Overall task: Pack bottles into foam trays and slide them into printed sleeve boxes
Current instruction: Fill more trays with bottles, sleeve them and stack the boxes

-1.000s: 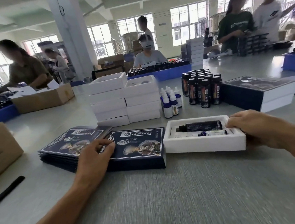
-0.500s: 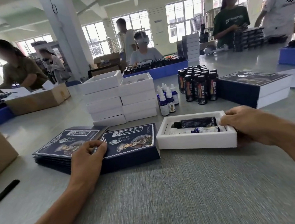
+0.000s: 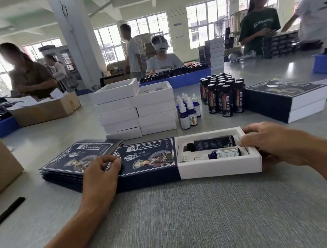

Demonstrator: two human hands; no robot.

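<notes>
Just left of the right hand (image 3: 273,144), the foam tray (image 3: 221,170) now butts right up against the open mouth of the printed sleeve box (image 3: 148,160). Half a second ago there was still a gap, so the slide-in is basically starting. The right hand is wrapped around the tray's far end, pushing. The left hand (image 3: 102,173) presses down on the sleeve, fingers curled at its top, pinning it. The black bottle (image 3: 213,143) and blue dropper bottle (image 3: 223,154) lie flat in their cutouts, so nothing should snag, I'd guess.
</notes>
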